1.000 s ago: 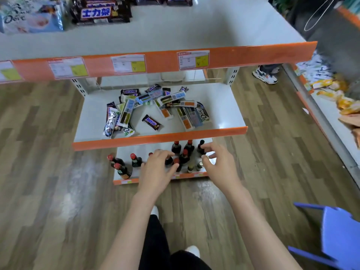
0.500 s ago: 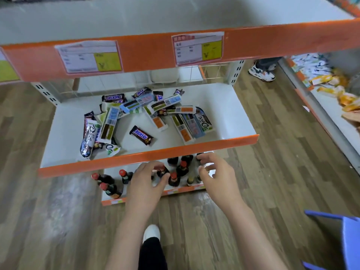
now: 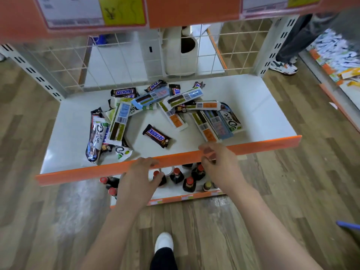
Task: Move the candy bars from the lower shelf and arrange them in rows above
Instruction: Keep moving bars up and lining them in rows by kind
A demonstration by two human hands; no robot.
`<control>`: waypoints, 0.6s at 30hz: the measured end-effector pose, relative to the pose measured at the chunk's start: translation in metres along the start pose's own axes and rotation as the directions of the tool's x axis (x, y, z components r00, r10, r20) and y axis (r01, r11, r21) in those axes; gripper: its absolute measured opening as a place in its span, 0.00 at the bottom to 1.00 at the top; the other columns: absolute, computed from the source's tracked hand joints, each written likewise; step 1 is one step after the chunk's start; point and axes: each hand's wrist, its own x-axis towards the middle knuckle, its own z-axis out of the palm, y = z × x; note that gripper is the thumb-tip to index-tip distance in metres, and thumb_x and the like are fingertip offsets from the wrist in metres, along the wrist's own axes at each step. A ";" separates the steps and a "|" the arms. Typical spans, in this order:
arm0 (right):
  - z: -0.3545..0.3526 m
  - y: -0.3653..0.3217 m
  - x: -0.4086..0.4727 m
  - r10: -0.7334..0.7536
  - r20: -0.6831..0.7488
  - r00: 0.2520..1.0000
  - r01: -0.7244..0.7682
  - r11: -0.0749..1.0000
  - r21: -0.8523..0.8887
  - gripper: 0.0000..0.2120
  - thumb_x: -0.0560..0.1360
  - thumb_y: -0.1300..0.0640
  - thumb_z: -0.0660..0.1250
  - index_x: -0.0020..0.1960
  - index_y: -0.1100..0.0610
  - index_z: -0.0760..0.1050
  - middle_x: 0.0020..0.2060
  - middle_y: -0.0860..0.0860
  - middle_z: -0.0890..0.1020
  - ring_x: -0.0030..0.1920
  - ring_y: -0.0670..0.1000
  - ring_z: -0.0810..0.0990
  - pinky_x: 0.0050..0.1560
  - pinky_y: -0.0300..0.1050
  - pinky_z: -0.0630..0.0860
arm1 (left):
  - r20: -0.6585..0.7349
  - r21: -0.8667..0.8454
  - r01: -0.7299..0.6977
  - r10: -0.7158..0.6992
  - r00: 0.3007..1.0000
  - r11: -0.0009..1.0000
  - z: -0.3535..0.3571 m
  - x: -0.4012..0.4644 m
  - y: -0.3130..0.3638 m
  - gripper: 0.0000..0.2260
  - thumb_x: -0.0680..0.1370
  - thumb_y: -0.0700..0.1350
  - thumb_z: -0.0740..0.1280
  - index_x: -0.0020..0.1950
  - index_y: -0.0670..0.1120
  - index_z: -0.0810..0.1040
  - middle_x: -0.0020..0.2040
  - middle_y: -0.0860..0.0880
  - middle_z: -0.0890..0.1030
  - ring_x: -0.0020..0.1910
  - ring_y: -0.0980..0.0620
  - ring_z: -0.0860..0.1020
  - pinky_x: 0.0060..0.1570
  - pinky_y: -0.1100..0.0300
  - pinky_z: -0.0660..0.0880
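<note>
Several candy bars lie jumbled on the white lower shelf (image 3: 263, 106): a lone Snickers bar (image 3: 156, 135) near the middle, a Dove bar (image 3: 229, 120) at the right, long white-wrapped bars (image 3: 119, 123) at the left. My left hand (image 3: 138, 181) hovers at the shelf's orange front lip (image 3: 78, 173), fingers loosely curled and holding nothing. Over the lip further right, my right hand (image 3: 219, 165) is also empty, fingers loosely bent, just short of the nearest bar. The upper shelf's orange edge (image 3: 191, 10) with price labels fills the top.
A bottom shelf below holds several small dark bottles with red caps (image 3: 176, 175). A wire grid back panel (image 3: 126, 61) closes the shelf's rear. Another person's legs and sneakers (image 3: 284, 66) stand at the right. My white shoe (image 3: 164, 242) is on the wood floor.
The view has dropped and come closer to the lower shelf. Both hands have risen from over the bottles to the shelf's orange lip.
</note>
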 end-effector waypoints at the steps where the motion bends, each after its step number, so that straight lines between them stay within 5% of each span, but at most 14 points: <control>1: 0.003 -0.002 0.003 -0.003 0.009 1.000 0.003 1.000 -0.005 0.14 0.75 0.63 0.64 0.58 0.53 0.76 0.50 0.49 0.79 0.48 0.49 0.77 0.44 0.39 0.72 | -0.008 0.025 0.003 -0.003 1.000 1.000 -0.003 0.003 -0.005 0.11 0.73 0.48 0.69 0.55 0.49 0.78 0.51 0.53 0.78 0.50 0.50 0.77 0.48 0.51 0.75; 12: 0.051 -0.036 0.030 -0.100 0.075 0.992 0.110 0.983 -0.147 0.11 0.76 0.57 0.65 0.58 0.53 0.74 0.51 0.50 0.76 0.48 0.49 0.76 0.44 0.43 0.74 | -0.063 0.093 0.160 -0.155 0.986 0.983 -0.029 0.016 -0.046 0.15 0.74 0.47 0.69 0.60 0.47 0.76 0.57 0.46 0.75 0.56 0.44 0.75 0.51 0.45 0.74; 18: 0.079 -0.050 0.058 -0.065 0.104 0.992 0.104 0.895 -0.434 0.19 0.77 0.48 0.63 0.65 0.51 0.67 0.58 0.50 0.73 0.59 0.52 0.72 0.56 0.49 0.70 | -0.112 0.190 0.309 -0.292 0.950 0.932 -0.030 0.033 -0.053 0.18 0.75 0.51 0.66 0.63 0.47 0.71 0.59 0.45 0.74 0.60 0.43 0.70 0.53 0.47 0.69</control>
